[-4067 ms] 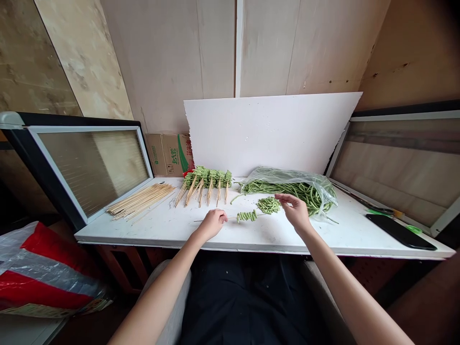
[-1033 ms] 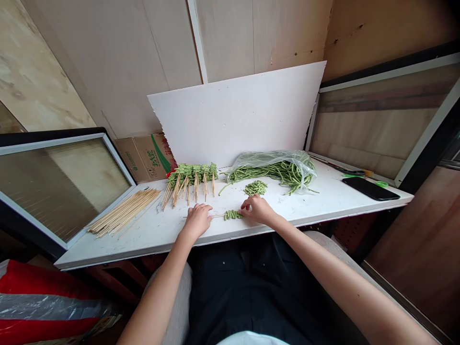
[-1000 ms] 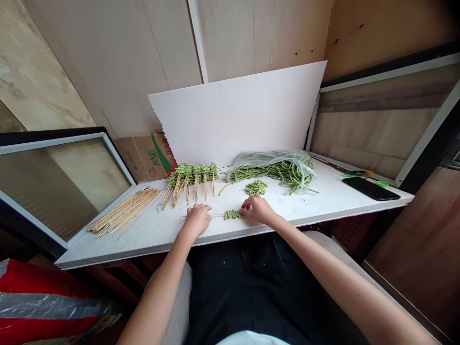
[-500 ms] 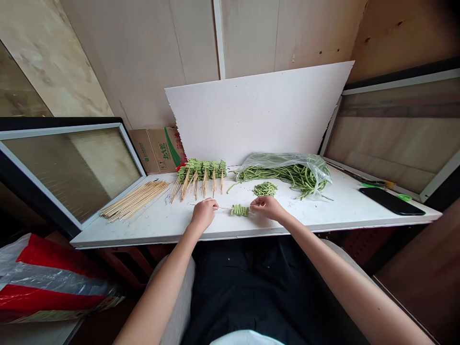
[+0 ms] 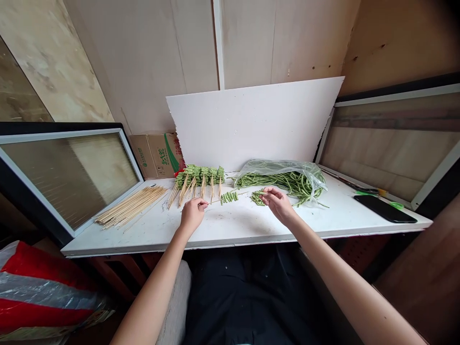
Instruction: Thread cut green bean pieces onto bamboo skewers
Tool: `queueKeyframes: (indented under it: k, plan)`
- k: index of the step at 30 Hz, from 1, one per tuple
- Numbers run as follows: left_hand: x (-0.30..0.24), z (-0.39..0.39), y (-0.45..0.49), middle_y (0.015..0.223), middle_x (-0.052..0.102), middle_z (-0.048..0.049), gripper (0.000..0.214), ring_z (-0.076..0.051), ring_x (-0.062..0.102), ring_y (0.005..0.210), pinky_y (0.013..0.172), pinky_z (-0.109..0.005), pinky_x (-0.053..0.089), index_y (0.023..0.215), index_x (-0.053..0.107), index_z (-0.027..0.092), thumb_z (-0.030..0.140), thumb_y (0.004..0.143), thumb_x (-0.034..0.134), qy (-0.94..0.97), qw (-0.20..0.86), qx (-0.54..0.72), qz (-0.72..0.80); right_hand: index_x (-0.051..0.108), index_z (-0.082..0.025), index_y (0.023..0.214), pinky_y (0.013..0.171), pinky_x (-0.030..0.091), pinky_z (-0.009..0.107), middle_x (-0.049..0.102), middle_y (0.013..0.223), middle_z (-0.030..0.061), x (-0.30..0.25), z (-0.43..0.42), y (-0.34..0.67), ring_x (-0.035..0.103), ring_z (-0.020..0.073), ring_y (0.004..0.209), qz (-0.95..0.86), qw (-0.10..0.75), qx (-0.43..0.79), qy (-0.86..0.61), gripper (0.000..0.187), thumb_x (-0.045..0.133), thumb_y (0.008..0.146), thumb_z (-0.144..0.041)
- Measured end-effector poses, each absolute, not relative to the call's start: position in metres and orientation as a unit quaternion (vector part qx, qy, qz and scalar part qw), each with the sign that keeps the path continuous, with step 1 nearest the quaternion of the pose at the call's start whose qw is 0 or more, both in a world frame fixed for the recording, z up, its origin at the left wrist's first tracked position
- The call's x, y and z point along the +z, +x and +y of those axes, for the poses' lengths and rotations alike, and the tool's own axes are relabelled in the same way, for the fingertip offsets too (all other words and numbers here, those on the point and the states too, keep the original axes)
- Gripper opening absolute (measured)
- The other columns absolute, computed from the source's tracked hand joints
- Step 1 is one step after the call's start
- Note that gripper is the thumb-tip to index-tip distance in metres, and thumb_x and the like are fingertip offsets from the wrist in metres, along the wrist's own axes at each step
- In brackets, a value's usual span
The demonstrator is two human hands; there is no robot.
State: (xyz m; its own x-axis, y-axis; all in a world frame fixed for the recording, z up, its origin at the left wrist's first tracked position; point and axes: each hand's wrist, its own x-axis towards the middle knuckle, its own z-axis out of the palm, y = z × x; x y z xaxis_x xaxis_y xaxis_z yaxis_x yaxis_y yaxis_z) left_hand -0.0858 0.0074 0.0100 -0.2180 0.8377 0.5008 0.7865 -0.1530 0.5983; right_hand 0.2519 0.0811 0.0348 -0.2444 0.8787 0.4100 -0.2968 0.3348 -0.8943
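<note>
A thin wooden skewer (image 5: 214, 201) is pinched near one end by my left hand (image 5: 193, 213), its fingers closed. Several short green bean pieces (image 5: 229, 197) are threaded side by side along the skewer, and its bare tip points right. My right hand (image 5: 278, 203) is over the small pile of cut bean pieces (image 5: 256, 197), fingertips drawn together at its right side. Whether a piece is between those fingertips is too small to tell. Finished bean skewers (image 5: 203, 176) lie stacked behind my left hand, their sticks pointing toward me.
Bare skewers (image 5: 131, 206) lie in a heap on the left of the white table (image 5: 223, 232). A clear plastic bag of long green beans (image 5: 283, 179) is at the back. A black phone (image 5: 384, 209) lies on the right. A cardboard box (image 5: 154, 155) stands at the back left.
My right hand has left the skewer's tip and moved to the bean-piece pile. My left hand has shifted left with the skewer, which now tilts up toward its tip. The view has shifted slightly.
</note>
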Motion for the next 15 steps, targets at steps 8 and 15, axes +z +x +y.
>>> queueKeyframes:
  k: [8,15]
  plan:
    - [0.011,0.006,-0.071,0.086,0.079,-0.0064,0.012,-0.02,0.072,0.073,0.07,-0.03,0.054,0.088,0.079,0.019,0.017,0.087,0.067,0.624,0.072,0.474,0.617,0.079,-0.026,0.085,0.09,0.054,0.037,0.075,0.085,0.0014,0.035,0.08,0.25,0.073,0.0227,0.092,-0.505,0.623,0.553,-0.225,0.036,0.101,0.058,-0.035]
    - [0.019,0.0,-0.058,0.079,0.078,-0.0062,0.012,-0.02,0.071,0.067,0.07,-0.031,0.056,0.087,0.08,0.018,0.019,0.086,0.068,0.622,0.091,0.499,0.597,0.086,-0.026,0.097,0.092,0.054,0.042,0.083,0.103,0.0085,0.026,0.083,0.247,0.073,0.0313,0.11,-0.491,0.605,0.574,-0.25,0.043,0.099,0.06,-0.042]
